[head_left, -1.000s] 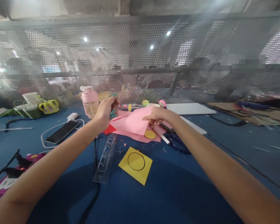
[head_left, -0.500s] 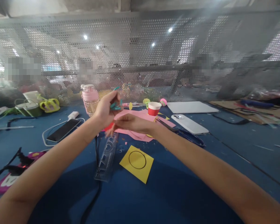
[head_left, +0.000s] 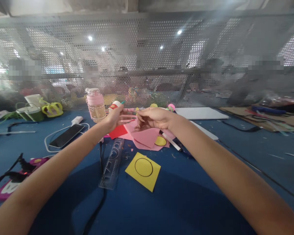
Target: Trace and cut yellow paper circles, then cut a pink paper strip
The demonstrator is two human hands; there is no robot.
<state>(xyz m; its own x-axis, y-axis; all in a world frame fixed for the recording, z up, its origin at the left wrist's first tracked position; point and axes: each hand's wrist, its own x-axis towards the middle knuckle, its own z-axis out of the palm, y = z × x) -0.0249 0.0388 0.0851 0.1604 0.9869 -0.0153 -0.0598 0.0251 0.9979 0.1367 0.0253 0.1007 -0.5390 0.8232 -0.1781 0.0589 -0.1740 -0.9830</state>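
The pink paper [head_left: 145, 138] lies directly below and just in front of the right hand [head_left: 156, 118], which is the nearer of the two; its top sheet slants down from under the curled fingers toward the wearer. The spread of pink runs mostly side to side. The right hand's fingertips bunch together at the sheet's far edge, but I can't make out whether they pinch it.

The left hand [head_left: 114, 119] is to the left of the pink paper, its fingers stretched out toward the right hand, with a gap between the two. A tilted red and white cup [head_left: 114, 106] shows just behind the left hand's thumb; whether the hand grasps it is unclear. Red paper [head_left: 119, 131] lies below the left fingers. A white pen [head_left: 172, 142] slants near the right wrist, its far end toward the pink paper, beside a yellow oval [head_left: 160, 141]. Nearer the wearer on the surface [head_left: 142, 212] is a yellow card [head_left: 144, 171].
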